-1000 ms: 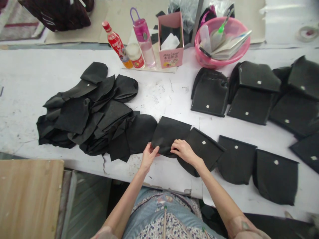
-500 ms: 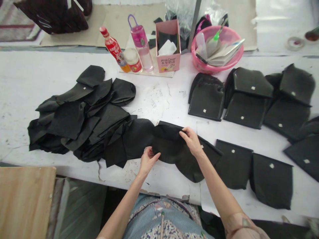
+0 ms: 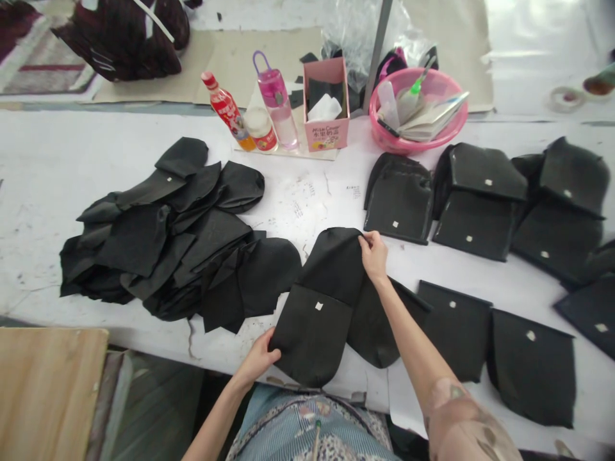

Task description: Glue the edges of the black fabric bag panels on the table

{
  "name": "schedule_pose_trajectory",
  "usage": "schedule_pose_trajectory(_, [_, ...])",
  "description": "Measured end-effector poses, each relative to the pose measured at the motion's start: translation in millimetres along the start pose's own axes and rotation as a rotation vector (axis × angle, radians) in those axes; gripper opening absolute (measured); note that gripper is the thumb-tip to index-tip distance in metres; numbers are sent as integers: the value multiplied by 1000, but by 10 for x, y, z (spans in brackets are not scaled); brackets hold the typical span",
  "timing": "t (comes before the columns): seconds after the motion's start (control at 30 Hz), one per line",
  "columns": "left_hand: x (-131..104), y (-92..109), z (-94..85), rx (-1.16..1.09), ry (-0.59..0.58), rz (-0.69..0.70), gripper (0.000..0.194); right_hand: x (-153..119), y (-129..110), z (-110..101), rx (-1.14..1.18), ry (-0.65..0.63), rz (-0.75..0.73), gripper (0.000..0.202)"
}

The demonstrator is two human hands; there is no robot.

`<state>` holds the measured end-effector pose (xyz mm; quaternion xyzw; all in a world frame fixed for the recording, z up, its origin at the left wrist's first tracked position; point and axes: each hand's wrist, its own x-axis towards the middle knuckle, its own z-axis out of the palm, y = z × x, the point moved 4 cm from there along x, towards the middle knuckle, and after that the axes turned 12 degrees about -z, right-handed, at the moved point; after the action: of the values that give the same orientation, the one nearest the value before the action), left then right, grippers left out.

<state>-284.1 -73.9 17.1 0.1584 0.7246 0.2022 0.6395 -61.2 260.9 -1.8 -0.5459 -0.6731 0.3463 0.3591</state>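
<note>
White worktable [image 3: 38, 173], black piece [image 3: 312, 336] held, wooden board [image 3: 48, 390]

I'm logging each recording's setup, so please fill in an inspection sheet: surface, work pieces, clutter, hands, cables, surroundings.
Surface: white table, scribbled and marked.
Work pieces: black piece with white square, held; black heap at left; more black pieces at right.
Clutter: red-capped bottle, jar, pink-topped bottle, pink box and pink basin along the far side.
Hands: left hand grips the held piece's lower left edge; right hand pinches its upper right edge.
Cables: nothing seen.
Surroundings: wooden board at lower left; dark bundle at upper left.
</note>
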Motion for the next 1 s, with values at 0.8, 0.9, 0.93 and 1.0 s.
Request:
schedule_pose_trajectory(0.8, [-122,966,153,-283,-125,171,26,-1271,-840,-255,244,-824,-153,18])
schedule_pose_trajectory(0.9, [-104,977,61,-207,-9,259,26,-1105,-927,-423,448,-888,-47,30])
schedule_pose_trajectory(0.93, [-76,955,7,-145,75,300,26,-998,-920,-450,458,-860,-43,32])
schedule_pose_trajectory(1.0, [-23,875,-128,61,314,369,23,-732,-838,-441,381,-781,-58,36])
